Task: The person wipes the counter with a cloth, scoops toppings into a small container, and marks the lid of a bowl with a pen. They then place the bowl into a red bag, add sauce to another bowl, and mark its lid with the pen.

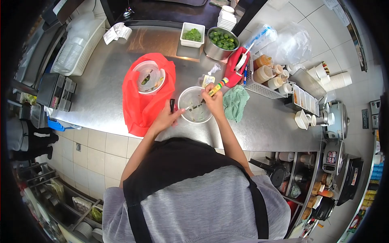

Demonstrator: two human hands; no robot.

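On the steel counter, a round lidded container [194, 114] bears black handwriting across its clear lid. My right hand [213, 99] holds a yellow marker [218, 87] at the lid's upper right edge. At the left edge of this container is my left hand [165, 118], fingers closed around a black marker cap [172, 105]. Left of my hands lies an open red bag [133, 109], and a second lidded container [149, 77] with dark writing sits in it.
A green cloth [236, 103] lies right of the container. Behind stand a white tub of greens [192, 35], a metal pot of green fruit [222, 39] and a red tape dispenser [234, 69]. A basket of sauce bottles [259, 86] stands right. One person's legs [38, 141] show far left.
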